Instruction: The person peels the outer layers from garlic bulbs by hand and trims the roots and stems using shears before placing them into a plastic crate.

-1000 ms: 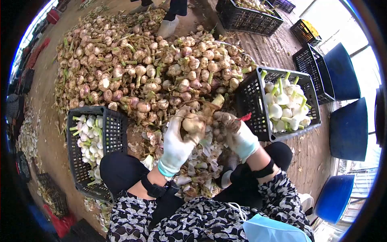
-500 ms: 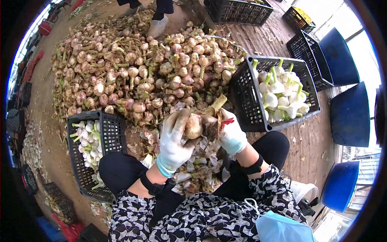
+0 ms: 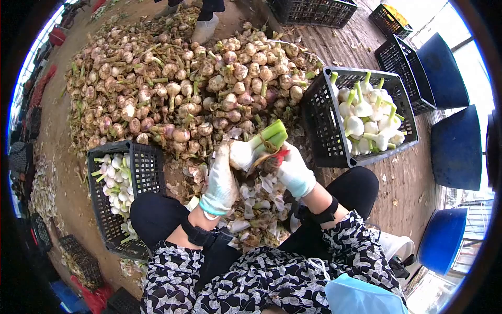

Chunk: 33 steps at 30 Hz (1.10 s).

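Between my hands, over the litter of peelings, is a garlic bulb (image 3: 241, 155) with a thick green stem (image 3: 272, 135) pointing up and to the right. White skin shows on the bulb, and brown dry outer skin (image 3: 265, 158) hangs off its right side. My left hand (image 3: 221, 175), in a white glove with a pale blue cuff, is closed around the bulb from the left. My right hand (image 3: 294, 171), gloved alike, is closed at the loosened skin below the stem. Something small and red (image 3: 277, 157) shows at its fingers; its kind is hidden.
A large heap of unpeeled garlic (image 3: 172, 94) lies ahead. Black crates of cleaned garlic stand left (image 3: 149, 172) and right (image 3: 324, 138). Peelings (image 3: 256, 206) cover the ground between my knees. Blue tubs (image 3: 454, 149) line the right side. Another person's boot (image 3: 204, 29) is behind the heap.
The brown skin has come away from the bulb and stem, baring white and green. The bulb has tilted, and the left hand has turned around it.
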Each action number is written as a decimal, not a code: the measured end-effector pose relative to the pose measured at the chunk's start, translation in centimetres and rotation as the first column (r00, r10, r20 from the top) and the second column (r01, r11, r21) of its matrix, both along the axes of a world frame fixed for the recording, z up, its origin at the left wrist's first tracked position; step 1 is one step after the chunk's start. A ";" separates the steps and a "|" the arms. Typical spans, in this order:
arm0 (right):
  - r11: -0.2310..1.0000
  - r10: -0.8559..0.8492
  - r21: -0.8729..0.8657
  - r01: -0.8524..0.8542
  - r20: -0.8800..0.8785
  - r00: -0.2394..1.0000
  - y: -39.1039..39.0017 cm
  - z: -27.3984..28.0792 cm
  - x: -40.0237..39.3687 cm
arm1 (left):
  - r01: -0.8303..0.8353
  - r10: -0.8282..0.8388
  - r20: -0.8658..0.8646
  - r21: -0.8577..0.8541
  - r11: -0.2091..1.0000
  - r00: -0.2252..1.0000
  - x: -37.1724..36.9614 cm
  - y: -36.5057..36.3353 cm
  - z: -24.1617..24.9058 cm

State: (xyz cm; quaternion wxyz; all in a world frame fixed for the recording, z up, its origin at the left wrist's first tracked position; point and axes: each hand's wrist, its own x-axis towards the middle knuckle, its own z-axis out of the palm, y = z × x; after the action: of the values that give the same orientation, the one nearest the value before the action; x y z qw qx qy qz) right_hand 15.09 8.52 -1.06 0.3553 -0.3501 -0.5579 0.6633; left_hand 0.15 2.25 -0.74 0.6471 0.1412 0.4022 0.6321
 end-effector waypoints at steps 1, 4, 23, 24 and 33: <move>0.998 -0.015 -0.058 0.005 -0.162 0.987 0.1 -0.5 0.0 | 0.040 -0.039 -0.068 0.027 0.999 0.997 0.0 0.0 0.4; 0.993 -0.035 -0.114 0.031 -0.037 0.999 0.0 -0.2 0.2 | 0.024 0.084 -0.581 0.176 0.984 0.809 1.2 -0.8 2.0; 0.957 -0.026 -0.286 -0.041 -0.227 0.973 1.7 2.3 2.3 | 0.262 -0.262 -0.097 -0.010 0.965 0.960 -0.8 -0.5 1.5; 0.950 -0.087 -0.312 -0.008 -0.287 0.954 1.5 2.2 2.2 | 0.192 -0.188 -0.104 0.030 0.981 0.977 -0.3 -0.6 1.5; 0.835 -0.067 0.279 -0.474 0.907 0.415 2.7 -4.2 4.9 | 0.339 -0.312 -0.218 0.100 0.935 0.925 -3.1 -1.0 3.0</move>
State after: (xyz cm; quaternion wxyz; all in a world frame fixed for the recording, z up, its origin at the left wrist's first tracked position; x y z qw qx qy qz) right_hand 20.02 11.21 -5.31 -0.0028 -0.4665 -0.8488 0.2488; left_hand -2.92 1.26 2.24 0.6886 0.3124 0.3916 0.5242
